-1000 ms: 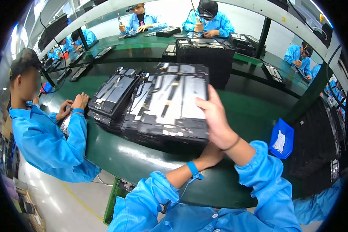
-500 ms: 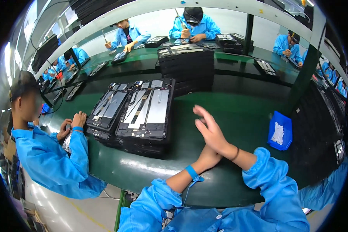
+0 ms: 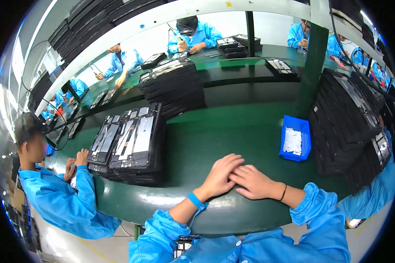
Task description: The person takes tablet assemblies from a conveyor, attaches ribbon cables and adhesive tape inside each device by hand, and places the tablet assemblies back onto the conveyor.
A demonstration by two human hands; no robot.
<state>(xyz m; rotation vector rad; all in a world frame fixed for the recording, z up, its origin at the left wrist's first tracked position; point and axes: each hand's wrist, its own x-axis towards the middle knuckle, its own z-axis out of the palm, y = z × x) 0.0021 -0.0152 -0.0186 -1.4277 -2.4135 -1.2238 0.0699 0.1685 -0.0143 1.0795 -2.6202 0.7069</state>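
My left hand [image 3: 219, 176] rests on the green bench [image 3: 206, 136], with a blue strap around the wrist. Against it lies my right hand [image 3: 258, 183], its fingers touching and overlapping the left hand's fingers. Both hands have their fingers stretched out, and I see nothing held. To the left of them stand two neighbouring piles of opened tablet-like devices, a taller one [image 3: 138, 131] and a lower one [image 3: 102, 142]; silvery inner parts show on top. Beyond my right hand is a blue plastic bin [image 3: 294, 156] holding small white pieces [image 3: 292, 142].
A tall dark stack of devices [image 3: 173, 94] stands at the back, and another [image 3: 346, 120] at the right beside a green post [image 3: 314, 72]. A co-worker [image 3: 57, 188] in blue sits at the left. Several others work across the bench, under a white overhead beam [image 3: 250, 5].
My right hand, raised and crossed over my left wrist before, has come down against the left hand's fingers. The view has turned, so the piles and bin appear further left.
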